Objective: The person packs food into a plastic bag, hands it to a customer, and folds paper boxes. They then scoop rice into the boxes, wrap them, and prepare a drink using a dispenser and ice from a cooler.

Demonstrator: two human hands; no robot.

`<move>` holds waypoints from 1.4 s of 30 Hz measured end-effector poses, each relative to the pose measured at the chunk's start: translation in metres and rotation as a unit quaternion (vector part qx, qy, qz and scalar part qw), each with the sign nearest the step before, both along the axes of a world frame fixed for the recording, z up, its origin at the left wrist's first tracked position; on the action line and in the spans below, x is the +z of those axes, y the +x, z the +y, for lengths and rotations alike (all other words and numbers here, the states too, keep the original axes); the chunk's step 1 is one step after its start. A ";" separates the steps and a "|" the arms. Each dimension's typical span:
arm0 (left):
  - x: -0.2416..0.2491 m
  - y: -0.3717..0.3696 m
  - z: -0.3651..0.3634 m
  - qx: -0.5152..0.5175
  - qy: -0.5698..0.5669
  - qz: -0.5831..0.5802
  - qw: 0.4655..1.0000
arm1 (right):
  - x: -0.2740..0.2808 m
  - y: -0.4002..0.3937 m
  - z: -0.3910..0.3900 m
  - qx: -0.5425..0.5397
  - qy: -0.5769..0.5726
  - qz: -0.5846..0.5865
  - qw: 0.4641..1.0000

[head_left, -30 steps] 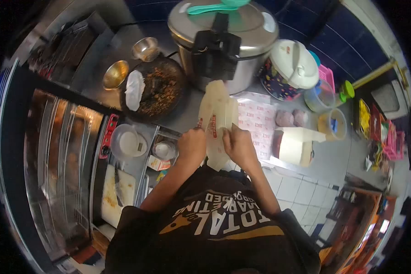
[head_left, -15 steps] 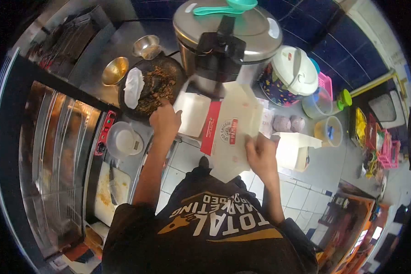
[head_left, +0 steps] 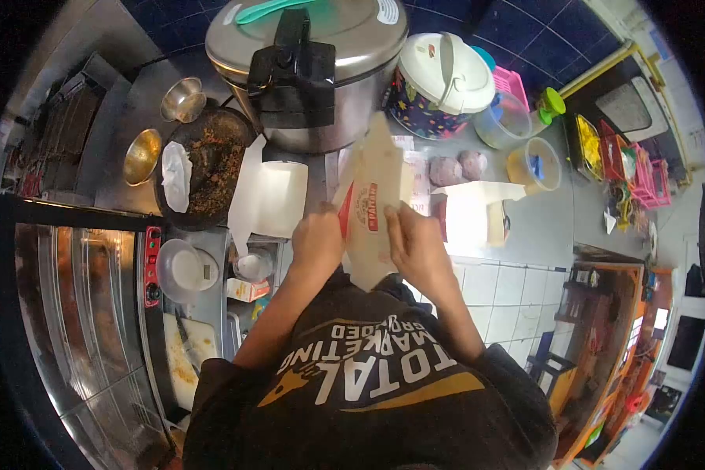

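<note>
In front of my chest I hold a paper takeaway box (head_left: 372,211), off-white with red print, partly folded and tilted. At its red left edge my left hand (head_left: 319,244) is closed, fingers curled against the card. My right hand (head_left: 421,244) pinches the right side, thumb toward me. Just left of it an open white box (head_left: 280,197) with its lid flap raised sits on the counter. Another open box (head_left: 466,221) stands beyond my right hand. The fingertips of my left hand are partly hidden.
A large steel cooker (head_left: 305,110) stands behind the boxes, beside a white-lidded patterned container (head_left: 446,82). At left are a dark stone mortar (head_left: 215,168) with brown paste, metal bowls (head_left: 142,157) and a scale (head_left: 200,270). Two purplish wrapped balls (head_left: 446,170) lie near a plastic tub (head_left: 536,166).
My left hand has come from beside the mortar to the box's left edge. The box has turned from flat and wide to narrower and folded. My view has shifted to the right.
</note>
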State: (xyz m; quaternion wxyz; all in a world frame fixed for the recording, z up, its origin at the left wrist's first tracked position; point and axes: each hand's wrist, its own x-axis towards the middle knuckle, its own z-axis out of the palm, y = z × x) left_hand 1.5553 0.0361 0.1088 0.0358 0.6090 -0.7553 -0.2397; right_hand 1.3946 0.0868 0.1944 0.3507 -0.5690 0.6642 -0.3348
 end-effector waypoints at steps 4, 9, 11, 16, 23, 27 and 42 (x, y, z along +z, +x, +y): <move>-0.026 0.005 -0.024 0.038 -0.021 -0.047 0.998 | 0.016 -0.015 0.014 -0.066 0.005 0.009 0.998; -0.023 0.026 -0.042 0.090 -0.059 -0.031 0.994 | -0.026 -0.031 -0.006 -0.057 -0.035 0.131 0.989; -0.011 0.022 -0.041 0.099 -0.090 -0.021 0.991 | -0.074 -0.027 -0.025 -0.041 -0.028 0.211 0.976; -0.008 -0.026 -0.007 -0.050 -0.153 0.178 0.971 | -0.118 -0.031 -0.016 -0.104 -0.033 0.134 0.985; -0.041 -0.058 -0.012 -0.086 -0.033 0.082 0.992 | -0.199 -0.116 0.028 -0.200 -0.018 0.403 0.893; -0.032 -0.065 -0.017 -0.083 -0.013 0.028 0.996 | -0.218 -0.150 0.025 -0.122 0.112 0.392 0.905; -0.011 -0.117 0.007 0.001 -0.239 -0.040 0.970 | -0.220 -0.233 0.080 0.190 -0.130 0.279 0.932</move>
